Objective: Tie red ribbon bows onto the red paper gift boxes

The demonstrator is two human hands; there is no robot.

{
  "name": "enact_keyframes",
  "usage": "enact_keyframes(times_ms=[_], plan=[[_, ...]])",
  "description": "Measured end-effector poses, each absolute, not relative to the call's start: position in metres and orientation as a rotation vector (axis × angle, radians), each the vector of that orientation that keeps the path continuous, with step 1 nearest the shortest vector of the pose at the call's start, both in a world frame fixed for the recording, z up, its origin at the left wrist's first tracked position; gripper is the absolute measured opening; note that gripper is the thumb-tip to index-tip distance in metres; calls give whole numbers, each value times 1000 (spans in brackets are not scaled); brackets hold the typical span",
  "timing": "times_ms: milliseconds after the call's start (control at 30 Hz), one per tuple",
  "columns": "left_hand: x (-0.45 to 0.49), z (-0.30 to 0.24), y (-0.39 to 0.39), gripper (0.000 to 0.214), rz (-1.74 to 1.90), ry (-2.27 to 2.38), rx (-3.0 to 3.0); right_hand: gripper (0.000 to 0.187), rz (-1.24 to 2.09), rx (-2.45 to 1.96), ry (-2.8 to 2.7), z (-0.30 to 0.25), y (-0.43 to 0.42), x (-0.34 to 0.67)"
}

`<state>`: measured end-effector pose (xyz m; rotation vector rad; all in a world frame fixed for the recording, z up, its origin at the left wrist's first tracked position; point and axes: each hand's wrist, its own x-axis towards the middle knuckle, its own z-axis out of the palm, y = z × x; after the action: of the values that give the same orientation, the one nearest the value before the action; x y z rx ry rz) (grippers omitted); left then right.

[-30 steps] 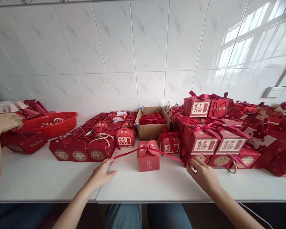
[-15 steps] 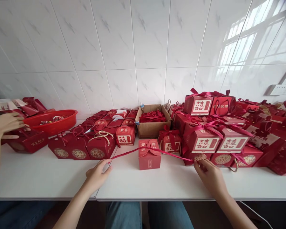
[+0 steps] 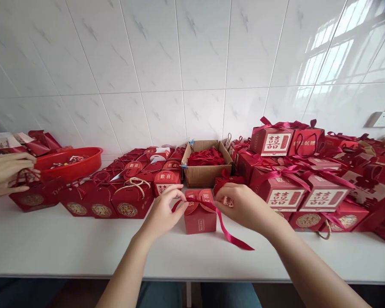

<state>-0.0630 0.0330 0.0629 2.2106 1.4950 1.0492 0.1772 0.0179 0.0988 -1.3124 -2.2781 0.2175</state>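
A small red gift box [image 3: 200, 222] with folded-flap lid stands upright on the white table in front of me. A dark red ribbon [image 3: 228, 233] runs across its top, and one loose end trails down to the table at the right. My left hand [image 3: 167, 209] is closed in a pinch on the ribbon at the box's upper left edge. At the upper right edge, my right hand [image 3: 239, 203] is closed on the ribbon too, its fingertips partly hidden. Behind the right hand sits another ribboned red box [image 3: 226, 177], mostly covered.
A cardboard box [image 3: 208, 176] of red ribbons stands behind. Stacked ribboned boxes [image 3: 280, 190] fill the right side. Red boxes with cord handles [image 3: 131, 203] stand left, near a red basin [image 3: 70, 169]. At far left, another person's hand [image 3: 11, 169] touches a red box [image 3: 35, 196].
Both my hands have moved inward from the ribbon's outstretched ends to the top of the box. The ribbon, taut to both sides before, now hangs loose at the right.
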Motion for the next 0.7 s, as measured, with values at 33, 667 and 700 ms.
enact_keyframes(times_ms=[33, 667, 700], plan=[[-58, 63, 39, 10, 1040, 1472, 2205, 17, 243, -1304, -2362, 103, 29, 170], [-42, 64, 50, 7, 793, 1468, 2106, 11, 645, -1161, -2769, 108, 100, 152], [-40, 63, 49, 6, 809, 1474, 2116, 11, 652, -1166, -2767, 108, 101, 152]])
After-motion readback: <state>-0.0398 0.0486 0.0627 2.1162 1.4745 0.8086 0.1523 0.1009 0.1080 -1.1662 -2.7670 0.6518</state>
